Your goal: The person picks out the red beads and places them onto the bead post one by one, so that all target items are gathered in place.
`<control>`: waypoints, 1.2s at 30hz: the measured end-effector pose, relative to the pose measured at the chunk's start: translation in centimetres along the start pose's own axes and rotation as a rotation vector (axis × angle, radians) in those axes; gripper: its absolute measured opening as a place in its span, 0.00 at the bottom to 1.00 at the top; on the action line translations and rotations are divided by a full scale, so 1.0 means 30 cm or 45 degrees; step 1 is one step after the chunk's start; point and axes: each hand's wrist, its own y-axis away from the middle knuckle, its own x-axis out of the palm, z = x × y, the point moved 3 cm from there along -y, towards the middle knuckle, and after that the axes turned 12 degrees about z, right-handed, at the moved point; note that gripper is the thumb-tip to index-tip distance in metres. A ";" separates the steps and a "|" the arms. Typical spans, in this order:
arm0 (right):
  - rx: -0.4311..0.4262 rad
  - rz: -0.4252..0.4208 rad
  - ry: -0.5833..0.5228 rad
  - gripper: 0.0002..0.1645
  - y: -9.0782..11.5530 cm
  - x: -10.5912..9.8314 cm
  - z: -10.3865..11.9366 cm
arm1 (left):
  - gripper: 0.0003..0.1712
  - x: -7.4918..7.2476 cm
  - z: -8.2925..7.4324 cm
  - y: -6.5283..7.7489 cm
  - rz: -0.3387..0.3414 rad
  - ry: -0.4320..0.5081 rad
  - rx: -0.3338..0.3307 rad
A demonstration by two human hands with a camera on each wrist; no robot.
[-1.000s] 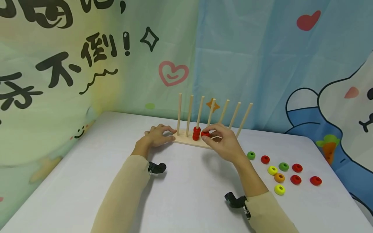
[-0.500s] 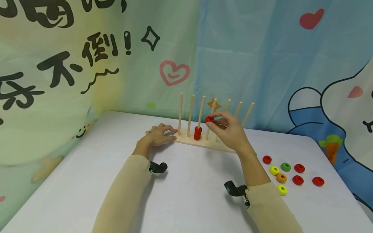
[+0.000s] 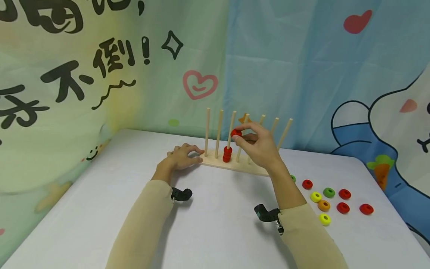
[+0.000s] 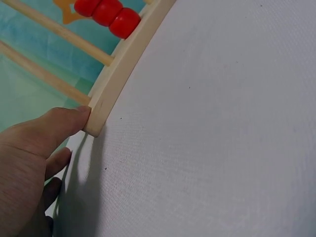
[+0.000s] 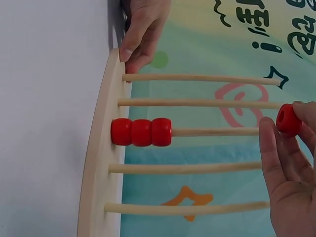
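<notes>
A pale wooden peg rack (image 3: 231, 167) with a row of upright pegs stands near the back of the table. My left hand (image 3: 182, 156) grips the left end of its base, with the thumb (image 4: 79, 116) lying on the top near the first peg. Between thumb and fingertips my right hand (image 3: 262, 145) pinches a red bead (image 5: 289, 120). That bead is held up in the air, close to the upper part of the third peg (image 3: 231, 125). Three red beads (image 5: 141, 132) are stacked at the foot of this same peg. Other pegs are partly hidden behind the right hand.
Loose beads lie on the white table (image 3: 218, 224) to the right: several red ones (image 3: 343, 208), plus green (image 3: 329, 192), yellow (image 3: 324, 219) and orange (image 3: 324, 205) ones. Behind the table hangs a printed cloth (image 3: 268, 67).
My right hand has lifted the red bead from low beside the stack, then shifted it slightly left toward the third peg. The left hand has stayed at the rack's end.
</notes>
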 end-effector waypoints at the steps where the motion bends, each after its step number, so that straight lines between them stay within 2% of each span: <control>1: 0.003 -0.003 -0.003 0.15 -0.003 0.001 0.002 | 0.26 0.000 0.000 0.000 0.001 0.003 0.002; 8: -0.052 -0.026 -0.018 0.15 -0.014 0.007 0.007 | 0.26 0.003 0.000 -0.001 0.005 0.008 0.003; 12: -0.123 -0.077 -0.044 0.15 -0.024 0.004 0.007 | 0.26 0.001 -0.001 -0.006 -0.002 0.002 0.006; 19: -0.187 -0.140 -0.073 0.16 -0.043 0.004 0.022 | 0.25 -0.004 0.000 -0.002 -0.007 0.007 0.007; 24: -0.256 -0.230 -0.092 0.17 -0.069 0.000 0.040 | 0.25 0.002 0.013 -0.013 -0.003 0.026 -0.006; 29: -0.246 -0.303 -0.137 0.17 -0.095 -0.011 0.053 | 0.25 0.003 0.010 -0.006 -0.008 0.023 -0.007; 36: -0.182 -0.315 -0.129 0.18 -0.119 -0.008 0.061 | 0.25 0.000 0.001 0.002 -0.004 0.024 -0.009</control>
